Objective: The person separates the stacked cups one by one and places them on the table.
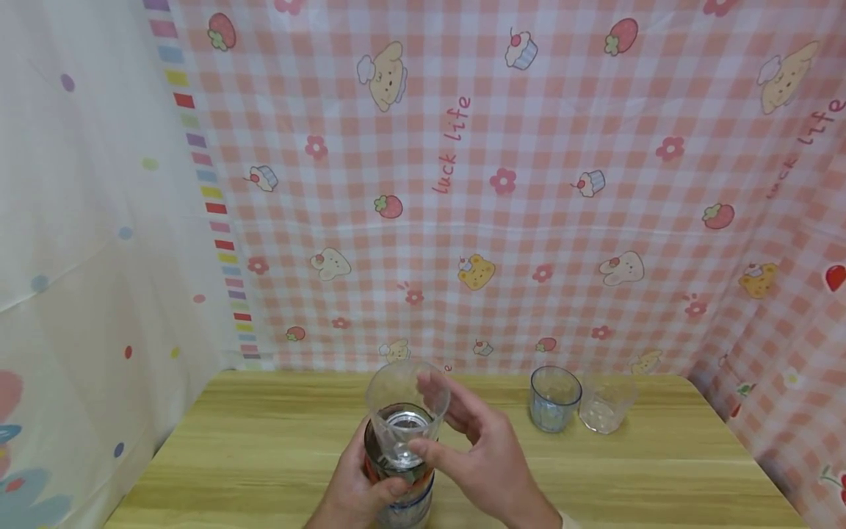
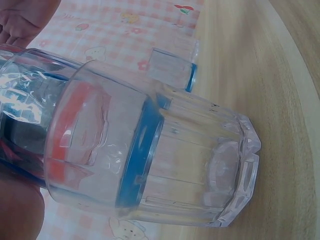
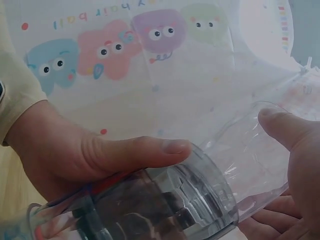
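Note:
My left hand (image 1: pixel 357 481) grips a stack of nested clear tumblers (image 1: pixel 406 507) above or on the table's near part. Its thumb (image 3: pixel 145 152) lies along the side of the smoky-looking top tumbler (image 3: pixel 165 200). A faceted clear tumbler (image 2: pixel 200 170) and a blue-rimmed one (image 2: pixel 140 155) form the lower stack. Between thumb and fingers, my right hand (image 1: pixel 489 452) holds a clear plastic cup (image 1: pixel 386 389) by its side. That cup's base sits at the stack's mouth; how far inside is hard to tell. Part of the right hand (image 2: pixel 27 20) also appears in the left wrist view.
Toward the back right of the wooden table (image 1: pixel 264 448) stand a blue-rimmed tumbler (image 1: pixel 554 408) and a clear tumbler (image 1: pixel 604 411), side by side. A pink checked cloth (image 1: pixel 463 220) hangs behind the table, and a white dotted cloth (image 1: pixel 99 257) hangs at the left.

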Available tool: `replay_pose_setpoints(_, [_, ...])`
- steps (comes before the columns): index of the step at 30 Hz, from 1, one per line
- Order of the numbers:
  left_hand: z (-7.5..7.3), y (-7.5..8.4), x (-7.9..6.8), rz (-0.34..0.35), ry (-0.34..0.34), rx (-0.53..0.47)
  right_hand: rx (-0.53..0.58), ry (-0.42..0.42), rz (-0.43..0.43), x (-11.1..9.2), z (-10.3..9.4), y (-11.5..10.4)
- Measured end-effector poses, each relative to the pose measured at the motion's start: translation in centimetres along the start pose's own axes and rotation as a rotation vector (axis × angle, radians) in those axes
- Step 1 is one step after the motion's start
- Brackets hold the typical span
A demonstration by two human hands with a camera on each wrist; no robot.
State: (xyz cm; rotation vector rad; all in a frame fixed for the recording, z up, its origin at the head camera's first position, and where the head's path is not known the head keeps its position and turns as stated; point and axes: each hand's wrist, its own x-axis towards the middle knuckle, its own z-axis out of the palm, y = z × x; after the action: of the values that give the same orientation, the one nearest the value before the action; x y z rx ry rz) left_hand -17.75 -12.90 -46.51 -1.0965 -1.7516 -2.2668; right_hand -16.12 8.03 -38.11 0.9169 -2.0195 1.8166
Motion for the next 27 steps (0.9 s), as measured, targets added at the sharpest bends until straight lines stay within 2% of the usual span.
replay_pose_setpoints(6, [0.0,-0.1,0.1,0.044,0.001,0.018,0.008,0.006,-0.026,0.3,-0.2,-0.4])
replay_pose_setpoints(13, [0.0,-0.1,0.0,0.010,0.002,-0.005,0.019,0.001,-0.036,0.5,-0.5,-0.7])
replay_pose_setpoints(21, [-0.1,-0.1,0.0,-0.025,0.016,0.036,0.018,0.000,-0.068,0.5,-0.7,-1.0])
replay_pose_setpoints(27, [-0.2,-0.1,-0.1,-0.017,0.028,0.060,-0.008,0.021,-0.100,0.6,-1.1,-1.1])
